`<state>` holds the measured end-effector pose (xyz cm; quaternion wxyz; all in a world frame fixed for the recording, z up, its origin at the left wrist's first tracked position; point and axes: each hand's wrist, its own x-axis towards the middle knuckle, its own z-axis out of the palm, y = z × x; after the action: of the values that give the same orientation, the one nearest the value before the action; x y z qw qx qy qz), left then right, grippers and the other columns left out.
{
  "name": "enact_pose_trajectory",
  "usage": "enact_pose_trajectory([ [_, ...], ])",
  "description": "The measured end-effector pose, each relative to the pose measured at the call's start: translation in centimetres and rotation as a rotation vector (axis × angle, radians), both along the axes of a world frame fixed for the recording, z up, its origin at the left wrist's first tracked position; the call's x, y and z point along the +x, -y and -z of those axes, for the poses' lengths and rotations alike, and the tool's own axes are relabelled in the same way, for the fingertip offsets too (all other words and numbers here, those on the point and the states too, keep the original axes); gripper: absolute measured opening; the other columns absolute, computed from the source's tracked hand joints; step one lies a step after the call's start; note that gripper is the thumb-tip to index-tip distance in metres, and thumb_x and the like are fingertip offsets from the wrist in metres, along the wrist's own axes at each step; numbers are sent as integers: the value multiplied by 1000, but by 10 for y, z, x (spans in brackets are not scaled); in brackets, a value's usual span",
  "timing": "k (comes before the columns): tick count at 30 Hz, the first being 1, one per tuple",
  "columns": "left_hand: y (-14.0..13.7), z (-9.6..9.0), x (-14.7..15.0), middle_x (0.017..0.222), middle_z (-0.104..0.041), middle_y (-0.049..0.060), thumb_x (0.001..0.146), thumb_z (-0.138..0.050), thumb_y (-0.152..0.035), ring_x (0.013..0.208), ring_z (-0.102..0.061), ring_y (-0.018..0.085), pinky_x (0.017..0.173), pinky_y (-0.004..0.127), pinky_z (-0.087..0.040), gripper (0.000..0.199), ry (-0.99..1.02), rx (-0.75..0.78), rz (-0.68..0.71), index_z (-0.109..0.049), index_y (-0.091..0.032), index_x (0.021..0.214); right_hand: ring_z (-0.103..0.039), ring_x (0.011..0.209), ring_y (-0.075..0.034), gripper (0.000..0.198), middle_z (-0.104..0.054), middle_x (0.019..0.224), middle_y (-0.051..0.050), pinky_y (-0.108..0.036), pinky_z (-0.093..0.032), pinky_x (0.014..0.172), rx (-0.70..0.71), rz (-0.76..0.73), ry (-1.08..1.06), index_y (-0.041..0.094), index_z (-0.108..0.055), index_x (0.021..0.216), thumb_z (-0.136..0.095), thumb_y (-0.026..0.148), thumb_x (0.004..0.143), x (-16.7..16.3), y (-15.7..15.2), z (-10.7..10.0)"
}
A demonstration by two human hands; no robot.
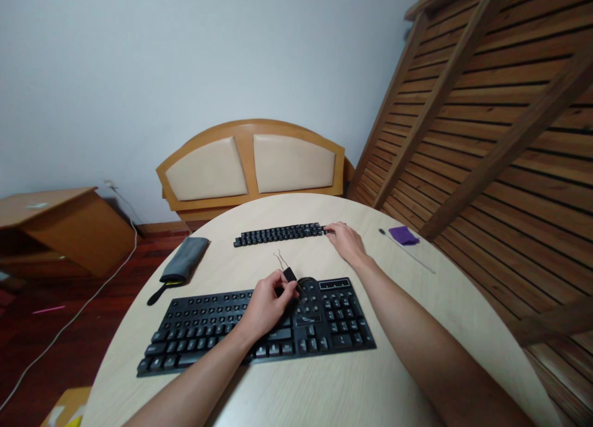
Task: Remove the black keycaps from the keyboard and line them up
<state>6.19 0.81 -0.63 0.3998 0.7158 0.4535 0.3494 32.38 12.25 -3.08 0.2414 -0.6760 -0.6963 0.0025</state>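
Observation:
A black keyboard (199, 328) lies near me on a round pale wooden table (324, 390). My left hand (266, 303) rests over its middle and grips a wire keycap puller (283, 265) by its black handle, the wire loop pointing away from me. Beyond the keyboard lies a row of removed black keycaps (278, 233). My right hand (346, 241) reaches to the right end of that row, fingertips touching the last keycaps; whether it pinches one I cannot tell.
A folded grey cloth (186, 259) lies over a black brush handle (157, 294) at the table's left. A purple cloth (404, 234) and a thin swab stick (407, 251) lie at the right. A headboard (252, 164) and slatted bed frame (486, 118) stand behind.

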Motion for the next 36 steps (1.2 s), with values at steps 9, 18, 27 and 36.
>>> enact_pose_trajectory([
  [9, 0, -2, 0, 74, -73, 4, 92, -52, -38, 74, -68, 19, 71, 31, -48, 25, -1, 8, -7, -50, -20, 75, -61, 102, -21, 24, -66, 115, -5, -29, -46, 82, -6, -16, -13, 25, -67, 113, -56, 24, 92, -3, 0, -4],
  [18, 1, -4, 1, 74, -72, 4, 92, -52, -37, 73, -67, 18, 70, 30, -47, 25, -2, 2, -1, -51, -20, 75, -61, 100, -20, 27, -68, 112, -5, -28, -45, 81, -8, -16, -43, 24, -64, 116, -57, 21, 90, -7, 5, -9],
  [27, 1, -3, 0, 75, -72, 4, 92, -52, -37, 74, -66, 18, 73, 30, -47, 24, 10, 42, 26, -53, -19, 76, -66, 90, -21, 16, -74, 95, -4, -27, -45, 76, -94, -96, -76, 23, -74, 92, -61, 29, 86, -6, 38, -51],
  [36, 1, -2, -1, 76, -71, 4, 92, -51, -43, 75, -65, 20, 72, 30, -47, 28, -9, 74, 31, -56, -19, 78, -68, 88, -21, 25, -76, 97, -5, -29, -48, 79, -395, -630, -338, 21, -76, 100, -62, 36, 86, -14, 108, -57],
])
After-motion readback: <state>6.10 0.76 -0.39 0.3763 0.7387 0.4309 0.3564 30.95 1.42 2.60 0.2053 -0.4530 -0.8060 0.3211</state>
